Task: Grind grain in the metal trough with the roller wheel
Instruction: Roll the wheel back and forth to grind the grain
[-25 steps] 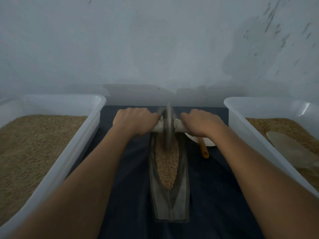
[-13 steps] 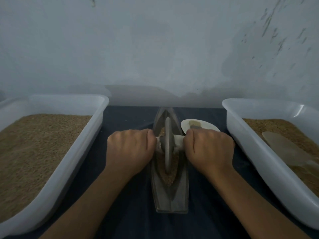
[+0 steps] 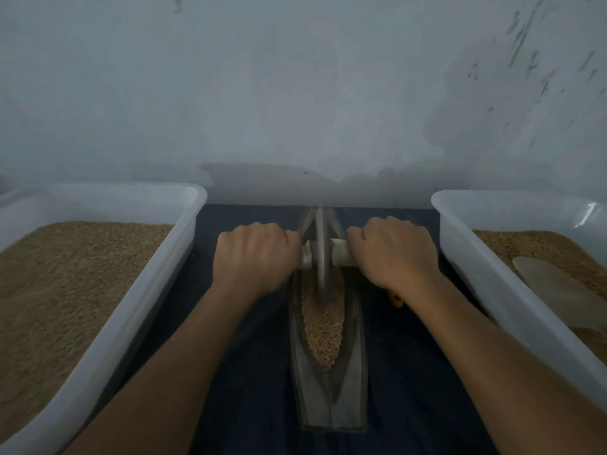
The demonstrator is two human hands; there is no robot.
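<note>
2 grain-filled white tubs [image 3: 157, 267] [image 3: 466, 257]

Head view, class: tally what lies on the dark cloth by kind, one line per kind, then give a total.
White plastic tubs of grain: 2 (left tub, right tub)
Grey metal boat-shaped trough: 1
Grey metal roller wheel with pale wooden handle: 1
Hands gripping the handle: 2 (left hand, right hand)
Total: 6

Both forearms bare, reaching forward, converging toward the roller wheel [image 3: 319, 251]. Left hand [image 3: 254, 261] fisted, knuckles up, gripping the axle handle just left of the wheel. Right hand [image 3: 392, 254] likewise fisted on the handle just right of it. Wrists roughly level, one each side of the wheel.
</note>
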